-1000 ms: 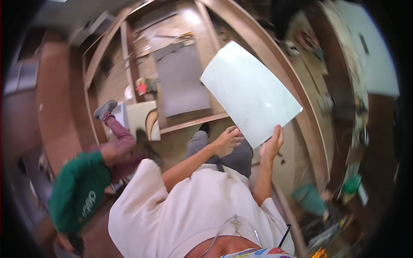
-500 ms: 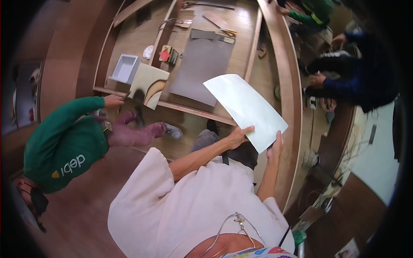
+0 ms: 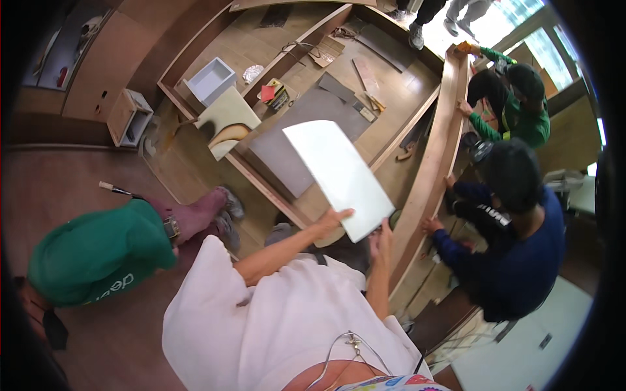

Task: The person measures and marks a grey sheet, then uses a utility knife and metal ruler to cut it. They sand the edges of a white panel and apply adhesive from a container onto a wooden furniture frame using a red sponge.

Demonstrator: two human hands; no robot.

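A thin, stiff-looking white sheet (image 3: 339,176) is held slanting out in front of me, over the wooden frame on the floor. My left hand (image 3: 334,220) grips its near left edge, thumb on top and fingers underneath. At the near right corner, my right hand (image 3: 381,240) is closed on the same sheet. Beneath and beyond it lies a larger grey-brown sheet (image 3: 274,156) inside the frame, partly covered from view by the white one.
The long wooden frame (image 3: 433,166) runs along my right; two co-workers (image 3: 521,228) crouch there with hands on it. A co-worker in green (image 3: 98,254) is at my left. Ahead are a grey-white tray (image 3: 212,81), a cream panel with a brown curve (image 3: 228,124) and a cutter (image 3: 375,102).
My view has swung right, bringing the co-workers by the frame further into sight. Both hands still hold the white sheet. The co-worker in green has drawn a hand away from the cream panel.
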